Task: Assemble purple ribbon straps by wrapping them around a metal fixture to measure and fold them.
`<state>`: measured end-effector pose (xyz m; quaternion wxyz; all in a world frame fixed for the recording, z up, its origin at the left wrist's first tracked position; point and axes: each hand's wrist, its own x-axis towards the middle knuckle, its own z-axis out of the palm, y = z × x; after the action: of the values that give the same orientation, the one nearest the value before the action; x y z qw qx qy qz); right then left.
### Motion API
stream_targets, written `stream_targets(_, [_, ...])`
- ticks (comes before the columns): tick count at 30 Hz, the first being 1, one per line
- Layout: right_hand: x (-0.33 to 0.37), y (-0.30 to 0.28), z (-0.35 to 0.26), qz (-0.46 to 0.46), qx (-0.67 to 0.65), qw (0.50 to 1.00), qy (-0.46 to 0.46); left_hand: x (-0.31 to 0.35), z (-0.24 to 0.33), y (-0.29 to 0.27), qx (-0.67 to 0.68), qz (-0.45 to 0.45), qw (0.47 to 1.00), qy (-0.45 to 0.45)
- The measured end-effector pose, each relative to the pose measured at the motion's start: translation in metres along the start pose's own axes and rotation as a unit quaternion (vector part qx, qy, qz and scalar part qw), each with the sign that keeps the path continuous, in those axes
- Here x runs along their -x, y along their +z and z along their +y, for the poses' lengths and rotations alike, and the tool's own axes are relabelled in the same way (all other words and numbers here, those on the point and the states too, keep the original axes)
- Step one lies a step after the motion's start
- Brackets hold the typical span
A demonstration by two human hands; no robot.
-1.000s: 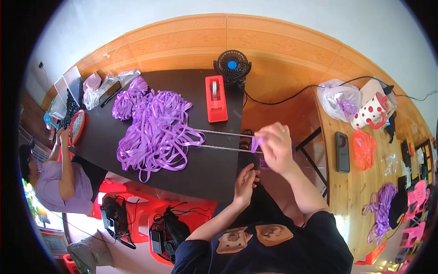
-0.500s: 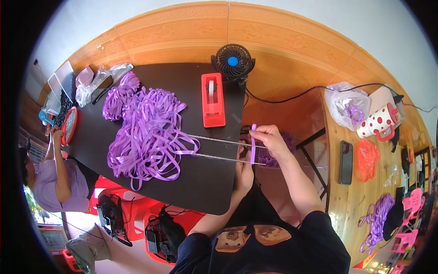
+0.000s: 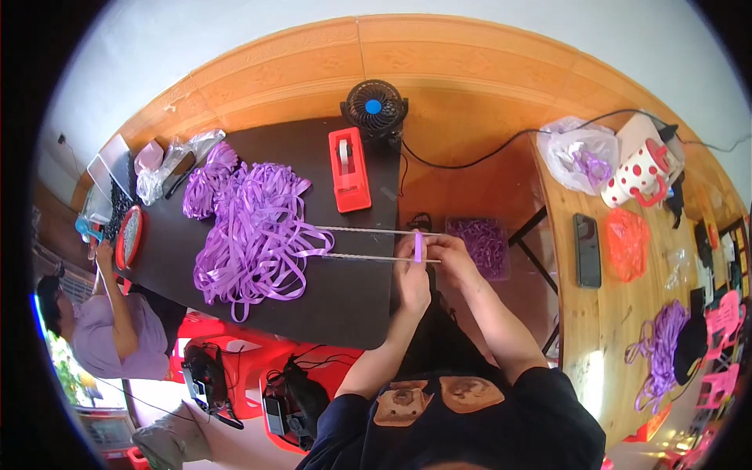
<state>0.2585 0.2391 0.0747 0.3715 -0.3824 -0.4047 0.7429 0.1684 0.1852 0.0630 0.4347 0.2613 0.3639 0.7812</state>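
Two thin, twisted metal rods (image 3: 360,256) run side by side from a heap of purple ribbon (image 3: 254,227) past the dark table's right edge. Near their right ends a strip of purple ribbon (image 3: 418,247) lies across both. My left hand (image 3: 413,286) is closed on this strip, thumb and fingers pressed at the rods from below. Just right of it, my right hand (image 3: 457,258) has its fingers curled together at the rod ends; what they pinch is hidden.
A red tape dispenser (image 3: 349,172) and a black fan (image 3: 374,107) stand on the dark table (image 3: 345,309). Purple scraps fill a bin (image 3: 479,247) below. At right, a wooden table (image 3: 576,329) holds a phone (image 3: 587,251) and a dotted tumbler (image 3: 636,174). Another person (image 3: 117,329) works at far left.
My right hand has come down from the strip's raised upper end to the rod ends. My left hand has come up beside it, and the strip now lies shorter across the rods.
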Motion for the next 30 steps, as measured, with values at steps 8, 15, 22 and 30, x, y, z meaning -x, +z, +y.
stream_targets(8, [0.056,0.020,0.004,-0.050,-0.048,0.988,-0.135,0.017,0.021,0.009,0.003,0.080,0.993,-0.085])
stream_targets(15, [0.055,0.025,0.018,-0.027,-0.067,0.986,-0.151,0.024,0.044,0.023,-0.042,0.086,0.988,-0.121])
stream_targets(22, [0.063,0.044,0.021,0.008,-0.104,0.989,-0.109,0.032,0.069,0.026,-0.026,0.082,0.983,-0.164])
stream_targets(30, [0.066,0.052,0.015,0.035,-0.135,0.984,-0.108,0.028,0.100,0.031,-0.004,0.059,0.961,-0.271])
